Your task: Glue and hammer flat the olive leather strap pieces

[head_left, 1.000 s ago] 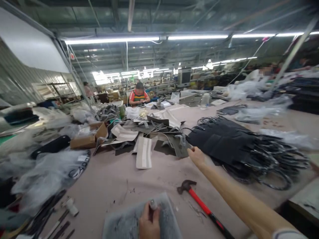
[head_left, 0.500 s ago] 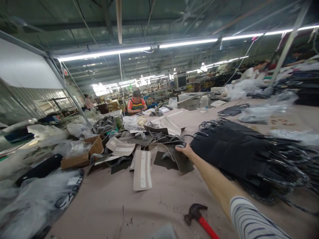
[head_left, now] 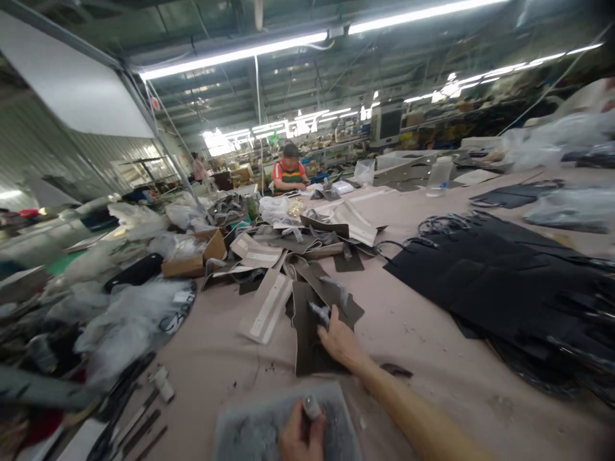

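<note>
My right hand (head_left: 340, 340) is closed on a dark grey panel (head_left: 310, 358), at a part wrapped in clear plastic near its middle. The panel lies on the near side of a heap of grey and beige panels (head_left: 271, 304). At the bottom, my left hand (head_left: 300, 438) grips a short whitish cylinder (head_left: 311, 406) upright between thumb and fingers, over a pale grey slab (head_left: 228, 426). The cylinder's exact kind does not show. Behind my right forearm the dark head of a hammer (head_left: 396, 369) peeks out; its handle is hidden.
Black bags (head_left: 480, 275) with plastic-wrapped handles are piled at right. Plastic-covered items (head_left: 139, 326), a cardboard box (head_left: 192, 259) and several slim tools (head_left: 139, 416) lie at left. A clear bottle (head_left: 439, 178) stands farther back. Another person (head_left: 291, 169) sits across the table.
My right hand has drawn a dark panel from the heap towards me. My left hand with the cylinder and more of the slab have come into view as the camera turned right and down.
</note>
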`<state>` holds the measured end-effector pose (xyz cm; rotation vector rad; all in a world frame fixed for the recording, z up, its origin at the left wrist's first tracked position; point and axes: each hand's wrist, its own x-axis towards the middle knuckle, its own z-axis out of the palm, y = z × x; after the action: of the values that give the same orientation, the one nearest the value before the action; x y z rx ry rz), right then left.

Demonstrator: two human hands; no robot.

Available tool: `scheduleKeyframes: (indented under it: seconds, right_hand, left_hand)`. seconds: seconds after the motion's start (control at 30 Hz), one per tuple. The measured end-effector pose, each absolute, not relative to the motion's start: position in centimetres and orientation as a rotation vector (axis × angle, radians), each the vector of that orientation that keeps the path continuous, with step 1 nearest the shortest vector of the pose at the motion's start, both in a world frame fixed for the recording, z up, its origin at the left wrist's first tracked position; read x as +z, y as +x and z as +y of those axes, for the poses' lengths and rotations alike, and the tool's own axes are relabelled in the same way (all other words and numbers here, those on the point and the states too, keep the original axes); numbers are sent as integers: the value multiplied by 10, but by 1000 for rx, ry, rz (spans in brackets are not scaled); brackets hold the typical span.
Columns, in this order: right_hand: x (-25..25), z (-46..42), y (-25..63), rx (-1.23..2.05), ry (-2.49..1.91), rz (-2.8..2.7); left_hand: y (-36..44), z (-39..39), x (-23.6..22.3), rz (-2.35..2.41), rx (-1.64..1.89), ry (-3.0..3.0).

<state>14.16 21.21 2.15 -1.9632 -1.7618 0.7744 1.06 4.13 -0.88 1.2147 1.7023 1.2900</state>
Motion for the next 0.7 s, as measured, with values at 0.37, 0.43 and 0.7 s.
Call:
scheduleKeyframes:
  seconds: [0.37, 0.43, 0.7]
  right_hand:
    - [138, 179, 167, 534, -2053, -1962]
    - [155, 162, 169, 488, -2048, -1956]
    - [86, 7, 152, 594, -2074, -1778]
  left_hand:
    - [4, 33, -3, 1484, 1346, 1268]
    - [3, 33, -3, 1452, 1390, 1213]
    - [-15, 23, -1, 1457, 1681, 770]
